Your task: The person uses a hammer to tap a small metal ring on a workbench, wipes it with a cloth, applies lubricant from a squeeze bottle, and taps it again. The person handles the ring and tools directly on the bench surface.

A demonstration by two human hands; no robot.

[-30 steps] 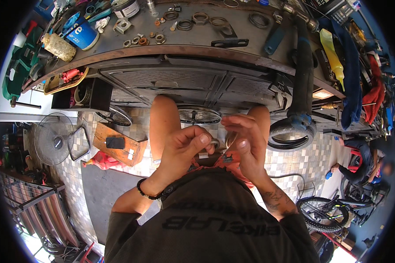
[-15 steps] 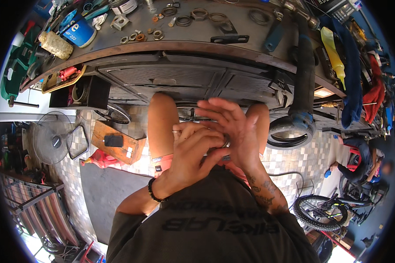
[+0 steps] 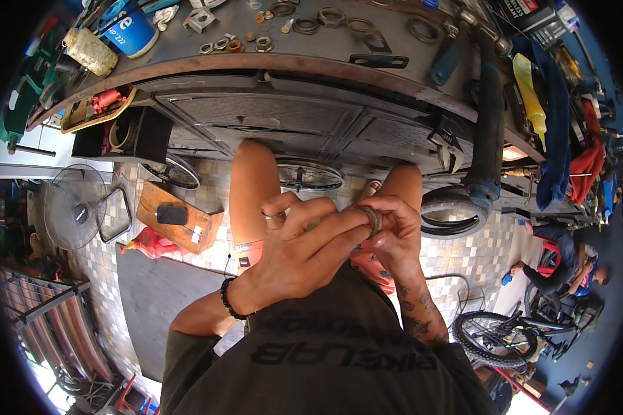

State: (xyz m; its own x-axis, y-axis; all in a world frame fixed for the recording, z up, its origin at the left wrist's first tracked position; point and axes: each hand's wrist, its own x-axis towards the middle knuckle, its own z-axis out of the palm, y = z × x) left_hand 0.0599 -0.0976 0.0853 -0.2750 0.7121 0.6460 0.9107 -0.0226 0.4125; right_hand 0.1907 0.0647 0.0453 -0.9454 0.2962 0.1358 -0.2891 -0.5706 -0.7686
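A small round metal ring (image 3: 374,220) is held up between my two hands, in front of my chest and above my lap. My left hand (image 3: 303,234) is closed, palm down, with its fingertips at the ring's left side and partly inside it. On the opposite side my right hand (image 3: 399,232) pinches the ring's rim between thumb and curled fingers. The ring's far side is partly hidden by fingers. Beyond my knees, the workbench (image 3: 422,86) carries several loose nuts (image 3: 264,44), some rings (image 3: 305,25) and a black slotted bracket (image 3: 378,61).
A blue tub (image 3: 133,34) stands at the bench's left, a yellow tube (image 3: 529,97) lies at its right. Tyres (image 3: 455,220) hang below on the right. A wooden stool (image 3: 192,234) bears a phone (image 3: 172,215), beside a fan (image 3: 76,207). Another person (image 3: 557,259) sits far right near a bicycle (image 3: 495,339).
My right hand, spread open beside the ring before, has turned and closed on its rim. The ring has moved slightly right and shows more plainly between my fingers.
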